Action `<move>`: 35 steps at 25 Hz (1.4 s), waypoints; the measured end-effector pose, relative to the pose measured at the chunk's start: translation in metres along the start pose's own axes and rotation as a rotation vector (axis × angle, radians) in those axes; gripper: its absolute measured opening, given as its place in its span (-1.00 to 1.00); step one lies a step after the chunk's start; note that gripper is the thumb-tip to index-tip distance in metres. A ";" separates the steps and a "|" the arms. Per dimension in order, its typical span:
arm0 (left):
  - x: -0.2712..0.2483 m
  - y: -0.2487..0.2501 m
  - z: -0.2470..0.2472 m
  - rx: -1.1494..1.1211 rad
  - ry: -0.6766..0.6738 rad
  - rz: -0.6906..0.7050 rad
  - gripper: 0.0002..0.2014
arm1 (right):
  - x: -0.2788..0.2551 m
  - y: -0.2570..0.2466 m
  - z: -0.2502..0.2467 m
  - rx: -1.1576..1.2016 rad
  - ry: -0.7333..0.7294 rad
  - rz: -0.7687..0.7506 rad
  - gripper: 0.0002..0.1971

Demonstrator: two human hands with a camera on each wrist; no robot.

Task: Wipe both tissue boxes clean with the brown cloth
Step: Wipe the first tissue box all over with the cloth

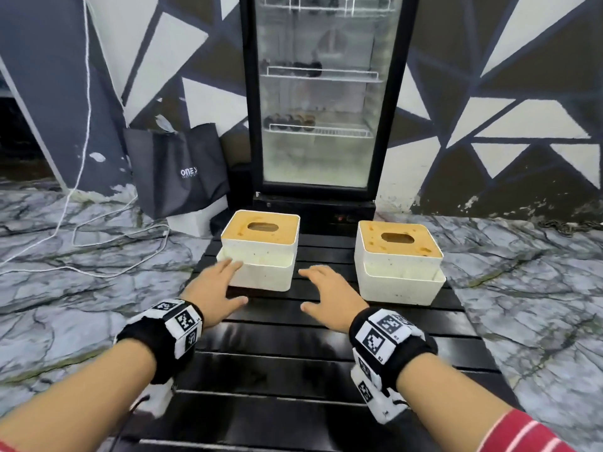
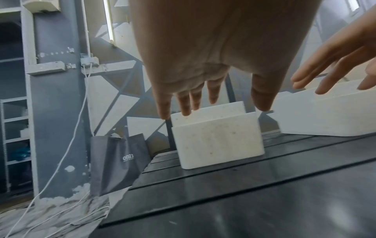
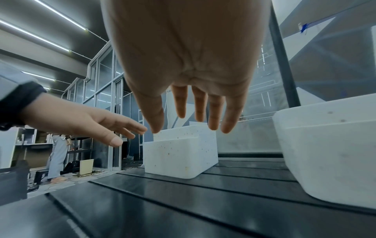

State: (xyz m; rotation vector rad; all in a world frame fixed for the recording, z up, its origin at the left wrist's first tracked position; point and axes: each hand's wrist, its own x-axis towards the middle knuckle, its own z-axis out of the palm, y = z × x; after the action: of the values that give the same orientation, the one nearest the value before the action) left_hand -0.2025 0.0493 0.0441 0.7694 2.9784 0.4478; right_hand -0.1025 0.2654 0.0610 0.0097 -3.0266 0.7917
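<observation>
Two white tissue boxes with tan slotted lids stand on a black slatted table (image 1: 293, 353). The left tissue box (image 1: 261, 252) (image 2: 217, 141) (image 3: 179, 154) is speckled with small stains. The right tissue box (image 1: 399, 262) (image 2: 325, 112) (image 3: 333, 153) sits farther right. My left hand (image 1: 218, 288) (image 2: 209, 103) hovers with straight fingers at the left box's near left corner. My right hand (image 1: 329, 295) (image 3: 195, 119) floats open between the two boxes, holding nothing. No brown cloth is visible in any view.
A glass-door fridge (image 1: 323, 102) stands just behind the table. A dark tote bag (image 1: 177, 168) leans on the wall at left, with white cables (image 1: 98, 236) on the marble floor. A person (image 3: 58, 154) stands far off in the right wrist view.
</observation>
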 end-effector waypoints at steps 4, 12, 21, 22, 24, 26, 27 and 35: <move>0.036 -0.030 -0.008 0.043 0.109 -0.039 -0.16 | 0.056 -0.006 0.006 -0.047 0.045 -0.055 -0.28; 0.070 -0.045 -0.006 0.021 0.083 0.006 -0.24 | 0.099 0.000 0.017 -0.103 0.042 -0.056 -0.29; 0.047 -0.037 -0.002 -0.085 0.118 0.012 -0.26 | 0.077 0.000 0.019 -0.113 0.047 -0.047 -0.33; 0.039 -0.034 -0.003 -0.094 0.115 0.012 -0.27 | 0.067 -0.002 0.019 -0.110 0.043 -0.044 -0.34; 0.021 -0.025 -0.004 -0.079 0.099 0.019 -0.27 | 0.046 -0.006 0.019 -0.112 0.039 -0.039 -0.34; 0.002 -0.017 -0.003 -0.067 0.084 0.013 -0.28 | 0.024 -0.010 0.019 -0.124 0.021 -0.034 -0.35; -0.008 -0.012 -0.003 -0.073 0.080 0.015 -0.28 | 0.012 -0.012 0.018 -0.124 0.020 -0.026 -0.35; -0.105 0.022 0.011 -0.155 0.079 0.086 -0.31 | -0.095 -0.021 0.020 -0.060 0.015 0.009 -0.36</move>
State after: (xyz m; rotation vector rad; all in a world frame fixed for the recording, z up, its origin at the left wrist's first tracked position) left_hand -0.0992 0.0206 0.0352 0.8859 2.9448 0.7200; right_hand -0.0079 0.2376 0.0524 -0.0107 -3.0370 0.6974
